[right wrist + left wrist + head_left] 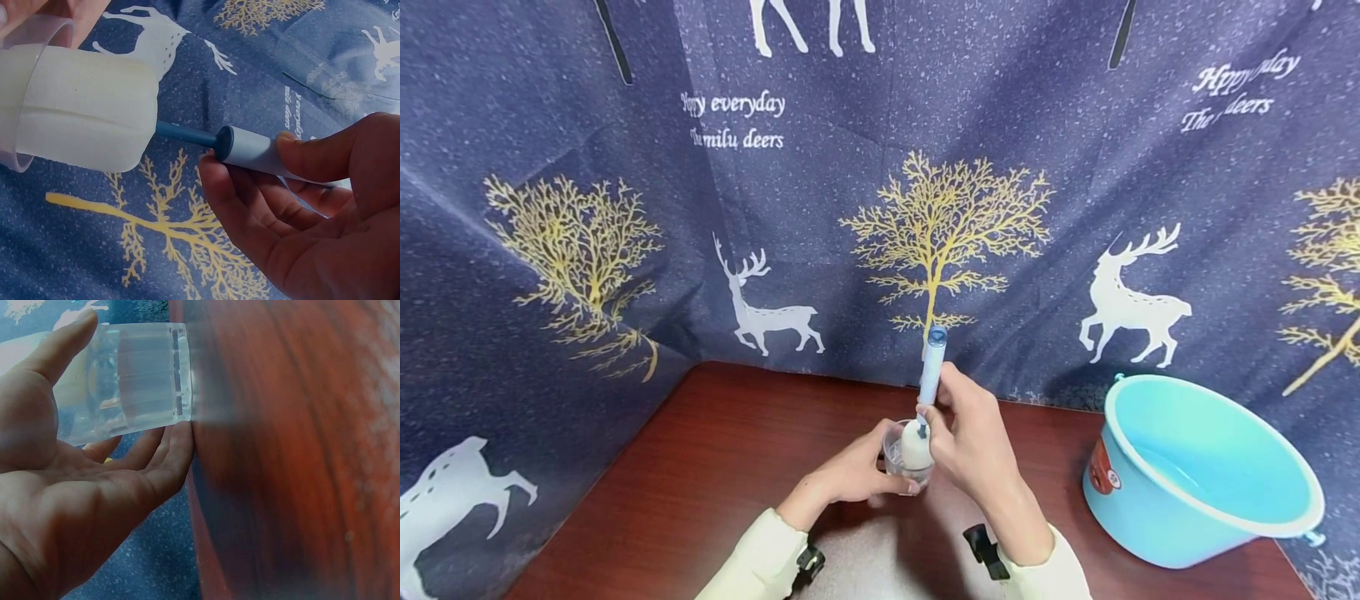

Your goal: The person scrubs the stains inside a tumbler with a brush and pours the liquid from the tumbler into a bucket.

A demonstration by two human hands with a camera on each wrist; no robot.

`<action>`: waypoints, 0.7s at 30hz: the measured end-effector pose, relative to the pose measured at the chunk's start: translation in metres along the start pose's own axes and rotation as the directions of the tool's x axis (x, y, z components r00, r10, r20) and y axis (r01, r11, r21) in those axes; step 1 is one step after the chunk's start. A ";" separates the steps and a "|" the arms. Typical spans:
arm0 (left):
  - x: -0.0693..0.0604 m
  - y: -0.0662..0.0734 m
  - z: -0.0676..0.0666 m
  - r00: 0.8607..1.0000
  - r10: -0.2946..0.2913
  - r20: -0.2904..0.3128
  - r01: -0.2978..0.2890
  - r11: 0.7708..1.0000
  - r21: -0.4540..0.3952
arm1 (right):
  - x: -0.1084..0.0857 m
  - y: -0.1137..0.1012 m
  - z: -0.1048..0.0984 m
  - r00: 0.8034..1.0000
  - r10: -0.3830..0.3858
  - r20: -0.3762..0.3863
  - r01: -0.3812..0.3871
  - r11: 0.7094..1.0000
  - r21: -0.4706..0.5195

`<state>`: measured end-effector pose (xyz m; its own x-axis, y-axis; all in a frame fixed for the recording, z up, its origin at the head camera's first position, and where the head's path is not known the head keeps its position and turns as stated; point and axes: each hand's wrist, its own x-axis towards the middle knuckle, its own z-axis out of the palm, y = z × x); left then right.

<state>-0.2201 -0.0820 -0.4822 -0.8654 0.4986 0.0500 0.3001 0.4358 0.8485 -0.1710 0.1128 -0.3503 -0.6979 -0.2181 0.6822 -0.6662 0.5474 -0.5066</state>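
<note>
Fingers (231,200) of the R hand (973,437) grasp the brush (931,375) by its pale-blue handle, thumb on one side & fingertips on the other, just above the cup (147,378). L hand (859,467) grips the cup itself, thumb on the near side, other fingers round the far side & down by the base.

Brush's white sponge (90,106) sits partly in the cup, upper part poking out past the rim. Short dk-blue stem (187,133) joins sponge to handle; handle slants up from the cup, top end highest, a bit to the right. Cup's clear, mouth up, approx. upright. Base is right by the tabletop (737,433); can't tell if it's touching.

Wrists come in from the near side of the cup, one either side, in pale sleeves (756,558), w/ a blk strap (808,562) at the L cuff & another blk strap (985,550) at the R.

Well right of the cup: lt-blue bucket (1150,500), open top, red label (1103,471) on the side facing the cup. Behind the cup, past the tabletop's far edge: dk-blue cloth (820,192) w/ white deer (778,323), yellow trees (934,267) & white lettering (737,121).
</note>
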 end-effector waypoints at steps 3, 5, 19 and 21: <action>0.000 0.000 0.000 1.000 0.001 -0.002 -0.001 1.000 0.007 | 0.000 0.000 0.000 1.000 0.011 0.009 -0.011 1.000 0.011; 0.000 0.001 0.000 1.000 0.003 -0.003 -0.003 1.000 0.009 | 0.000 0.000 -0.001 1.000 0.022 0.018 -0.022 1.000 0.019; -0.001 0.001 -0.001 1.000 -0.002 0.005 0.002 1.000 -0.013 | 0.000 0.001 -0.004 0.997 0.073 0.036 -0.074 0.996 0.053; -0.001 0.002 -0.001 1.000 -0.004 0.003 0.004 1.000 -0.011 | 0.000 0.002 -0.004 0.997 0.076 0.034 -0.078 0.995 0.057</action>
<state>-0.2190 -0.0824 -0.4802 -0.8656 0.4988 0.0448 0.2918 0.4298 0.8545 -0.1715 0.1167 -0.3492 -0.7553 -0.2029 0.6232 -0.6234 0.5162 -0.5873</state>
